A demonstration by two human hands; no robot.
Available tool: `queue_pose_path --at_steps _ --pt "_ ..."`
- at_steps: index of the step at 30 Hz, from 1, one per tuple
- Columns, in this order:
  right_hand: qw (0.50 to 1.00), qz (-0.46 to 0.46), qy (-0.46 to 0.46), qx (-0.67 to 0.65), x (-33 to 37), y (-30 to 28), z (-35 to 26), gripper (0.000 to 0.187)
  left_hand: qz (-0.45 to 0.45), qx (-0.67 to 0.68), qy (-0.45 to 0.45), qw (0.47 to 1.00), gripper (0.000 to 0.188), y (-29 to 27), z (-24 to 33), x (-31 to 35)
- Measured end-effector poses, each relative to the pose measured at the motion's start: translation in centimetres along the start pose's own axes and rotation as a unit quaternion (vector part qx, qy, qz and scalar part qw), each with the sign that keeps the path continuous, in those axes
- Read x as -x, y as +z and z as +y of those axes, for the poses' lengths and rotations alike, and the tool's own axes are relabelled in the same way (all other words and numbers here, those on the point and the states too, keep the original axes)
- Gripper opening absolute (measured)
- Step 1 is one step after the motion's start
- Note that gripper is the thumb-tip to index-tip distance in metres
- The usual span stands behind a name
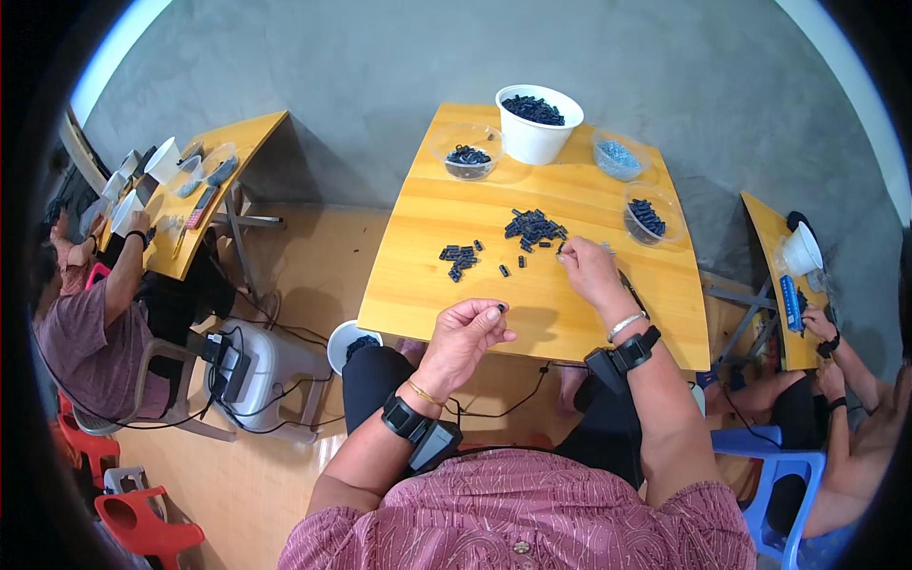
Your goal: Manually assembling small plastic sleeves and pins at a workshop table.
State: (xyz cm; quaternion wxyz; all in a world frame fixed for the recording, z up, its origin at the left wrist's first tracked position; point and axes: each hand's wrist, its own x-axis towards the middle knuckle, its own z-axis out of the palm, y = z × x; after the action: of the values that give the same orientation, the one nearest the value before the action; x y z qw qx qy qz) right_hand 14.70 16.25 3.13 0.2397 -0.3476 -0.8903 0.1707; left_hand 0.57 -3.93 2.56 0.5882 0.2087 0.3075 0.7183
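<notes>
Near the table's front edge, my left hand [463, 339] pinches a small dark cylindrical piece [501, 308] between thumb and fingertip. My right hand [591, 274] is farther forward with its fingers pinched together at the right side of a pile of small dark cylindrical pieces [534, 226]; what they hold, if anything, is too small to make out. A smaller group of such pieces [458, 259] lies to the left, with a few single ones in between. Partly hidden under my right wrist is a thin dark tool [632, 293].
Along the back stand a white tub [538, 142] full of dark pieces, a clear bowl of dark rings [467, 152] and a bowl of light-blue bits [619, 157]. A bowl of dark pieces [648, 218] is at right. A white bucket [350, 344] stands below left. People work at both sides.
</notes>
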Motion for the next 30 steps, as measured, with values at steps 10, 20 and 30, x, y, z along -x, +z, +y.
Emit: queue_pose_path --at_steps 10,20,30 --pt "0.996 -0.013 -0.035 0.079 0.7 1.4 1.0 0.011 0.018 -0.063 0.013 0.998 0.012 -0.1 -0.7 0.1" --pt "0.997 0.023 -0.041 0.059 1.7 0.9 1.3 0.009 0.038 -0.244 0.069 0.967 0.011 0.0 -1.4 -0.7" --pt "0.999 0.025 0.009 0.027 -0.8 -2.0 5.6 0.005 0.038 -0.212 0.055 0.975 0.011 -0.9 -1.4 -1.6"
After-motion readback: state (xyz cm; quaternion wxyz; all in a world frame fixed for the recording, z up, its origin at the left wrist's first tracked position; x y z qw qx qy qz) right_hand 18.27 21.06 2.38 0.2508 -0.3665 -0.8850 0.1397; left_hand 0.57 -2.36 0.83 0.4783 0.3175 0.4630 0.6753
